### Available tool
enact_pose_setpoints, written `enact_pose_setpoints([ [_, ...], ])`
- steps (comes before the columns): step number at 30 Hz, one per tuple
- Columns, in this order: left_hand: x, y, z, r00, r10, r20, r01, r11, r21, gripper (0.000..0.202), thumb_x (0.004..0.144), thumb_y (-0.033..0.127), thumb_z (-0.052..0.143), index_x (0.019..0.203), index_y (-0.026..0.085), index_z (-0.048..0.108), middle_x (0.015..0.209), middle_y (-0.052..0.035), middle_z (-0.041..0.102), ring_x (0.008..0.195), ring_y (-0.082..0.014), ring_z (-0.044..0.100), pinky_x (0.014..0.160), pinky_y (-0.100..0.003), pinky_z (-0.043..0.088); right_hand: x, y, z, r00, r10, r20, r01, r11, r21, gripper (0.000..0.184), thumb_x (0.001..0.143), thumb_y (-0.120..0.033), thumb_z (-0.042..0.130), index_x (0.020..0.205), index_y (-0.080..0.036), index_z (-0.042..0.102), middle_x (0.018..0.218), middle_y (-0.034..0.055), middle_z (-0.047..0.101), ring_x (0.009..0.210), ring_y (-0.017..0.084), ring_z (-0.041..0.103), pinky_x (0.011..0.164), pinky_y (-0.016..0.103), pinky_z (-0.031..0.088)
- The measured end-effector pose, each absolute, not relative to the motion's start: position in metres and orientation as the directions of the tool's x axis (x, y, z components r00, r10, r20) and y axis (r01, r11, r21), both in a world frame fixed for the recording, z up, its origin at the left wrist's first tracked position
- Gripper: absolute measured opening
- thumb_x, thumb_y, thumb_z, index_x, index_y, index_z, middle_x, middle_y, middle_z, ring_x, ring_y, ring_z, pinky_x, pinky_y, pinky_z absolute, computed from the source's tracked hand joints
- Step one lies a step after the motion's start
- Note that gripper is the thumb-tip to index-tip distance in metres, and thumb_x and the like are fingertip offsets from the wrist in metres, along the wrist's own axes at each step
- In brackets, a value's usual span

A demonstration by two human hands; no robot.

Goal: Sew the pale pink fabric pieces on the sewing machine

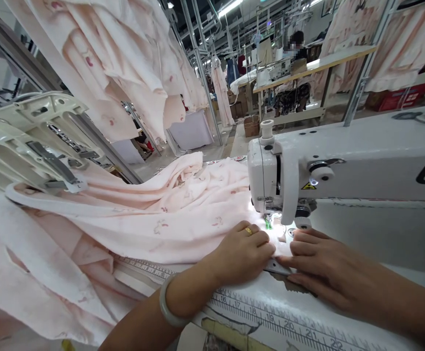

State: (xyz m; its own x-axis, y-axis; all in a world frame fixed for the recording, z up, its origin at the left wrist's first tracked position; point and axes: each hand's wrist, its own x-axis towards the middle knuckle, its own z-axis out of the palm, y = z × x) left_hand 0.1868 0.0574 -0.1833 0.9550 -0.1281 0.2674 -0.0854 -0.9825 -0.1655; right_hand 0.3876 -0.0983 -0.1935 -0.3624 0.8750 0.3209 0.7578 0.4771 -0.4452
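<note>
Pale pink cloth with small printed motifs spreads over the sewing table and runs under the lit needle area of a white sewing machine. My left hand, with a ring and a pale bangle, has its fingers curled closed on the cloth just left and in front of the presser foot. To the right of the foot, my right hand lies with fingers stretched forward on the machine bed, fingertips at the cloth's edge. My left fingers hide the cloth under them.
A printed ruler strip runs along the table's front edge. Cream plastic hanger-like clamps stand at left, with pink cloth hanging above. Metal poles rise behind the machine. Farther back, a person sits at another worktable.
</note>
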Motion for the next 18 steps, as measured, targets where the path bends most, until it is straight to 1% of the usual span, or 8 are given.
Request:
enact_pose_setpoints([
  [2,0.185,0.057,-0.181,0.953,-0.135,0.271,-0.102,-0.986,-0.131,0.019,0.108,0.021,0.051,0.104,0.017,0.069,0.097,-0.0030,0.076,0.090,-0.0175,0.066,0.094,-0.034,0.049,0.388,-0.099,-0.194,-0.364,0.879,0.308,0.758,0.472,-0.451,0.029,0.116,-0.039,0.049,0.102,-0.026,0.070,0.088,0.0017,0.066,0.085,0.022,0.060,0.086,0.041,0.044],
  [5,0.183,0.059,-0.179,0.941,-0.152,0.303,-0.131,-0.987,-0.089,0.020,0.108,0.022,0.052,0.098,0.018,0.068,0.097,-0.0017,0.077,0.088,-0.0153,0.067,0.095,-0.033,0.049,0.389,-0.100,-0.195,-0.366,0.879,0.305,0.763,0.471,-0.443,0.029,0.116,-0.040,0.050,0.103,-0.026,0.071,0.087,0.0017,0.066,0.085,0.023,0.060,0.088,0.042,0.043],
  [7,0.182,0.061,-0.180,0.936,-0.190,0.297,-0.164,-0.980,-0.110,0.022,0.109,0.021,0.053,0.093,0.018,0.068,0.104,-0.0022,0.078,0.092,-0.0143,0.067,0.096,-0.033,0.049,0.389,-0.101,-0.196,-0.365,0.878,0.310,0.766,0.473,-0.436,0.031,0.116,-0.039,0.049,0.101,-0.026,0.072,0.087,0.0022,0.066,0.085,0.023,0.060,0.089,0.042,0.043],
  [9,0.182,0.062,-0.182,0.930,-0.231,0.285,-0.192,-0.968,-0.159,0.021,0.108,0.018,0.055,0.093,0.017,0.070,0.107,-0.0027,0.078,0.094,-0.0139,0.067,0.097,-0.032,0.048,0.389,-0.101,-0.196,-0.363,0.877,0.316,0.763,0.474,-0.440,0.032,0.116,-0.038,0.049,0.099,-0.025,0.072,0.086,0.0026,0.066,0.085,0.023,0.060,0.088,0.042,0.044],
  [12,0.186,0.062,-0.189,0.915,-0.270,0.300,-0.199,-0.948,-0.248,0.021,0.107,0.014,0.056,0.093,0.017,0.071,0.099,-0.0028,0.075,0.088,-0.0146,0.065,0.092,-0.032,0.049,0.388,-0.100,-0.195,-0.362,0.874,0.325,0.753,0.480,-0.451,0.034,0.116,-0.039,0.049,0.097,-0.024,0.073,0.085,0.0033,0.066,0.084,0.022,0.060,0.088,0.043,0.044],
  [14,0.188,0.060,-0.192,0.904,-0.279,0.325,-0.187,-0.940,-0.286,0.023,0.108,0.015,0.055,0.092,0.016,0.071,0.093,-0.0028,0.073,0.085,-0.0154,0.063,0.087,-0.032,0.049,0.388,-0.100,-0.195,-0.367,0.874,0.320,0.751,0.481,-0.453,0.035,0.117,-0.041,0.048,0.099,-0.024,0.073,0.086,0.0032,0.067,0.085,0.022,0.060,0.088,0.043,0.044],
  [16,0.189,0.059,-0.193,0.906,-0.274,0.321,-0.181,-0.939,-0.291,0.024,0.109,0.016,0.054,0.093,0.016,0.072,0.091,-0.0030,0.072,0.083,-0.0157,0.063,0.085,-0.032,0.048,0.388,-0.099,-0.195,-0.366,0.874,0.320,0.754,0.480,-0.448,0.033,0.117,-0.041,0.049,0.103,-0.025,0.074,0.088,0.0032,0.068,0.086,0.023,0.061,0.088,0.043,0.045],
  [18,0.189,0.058,-0.191,0.918,-0.259,0.300,-0.181,-0.948,-0.262,0.024,0.109,0.017,0.053,0.094,0.016,0.072,0.091,-0.0036,0.072,0.084,-0.0157,0.064,0.086,-0.032,0.049,0.389,-0.099,-0.194,-0.365,0.870,0.331,0.754,0.485,-0.443,0.030,0.116,-0.040,0.052,0.104,-0.025,0.075,0.089,0.0036,0.069,0.087,0.023,0.061,0.087,0.042,0.045],
])
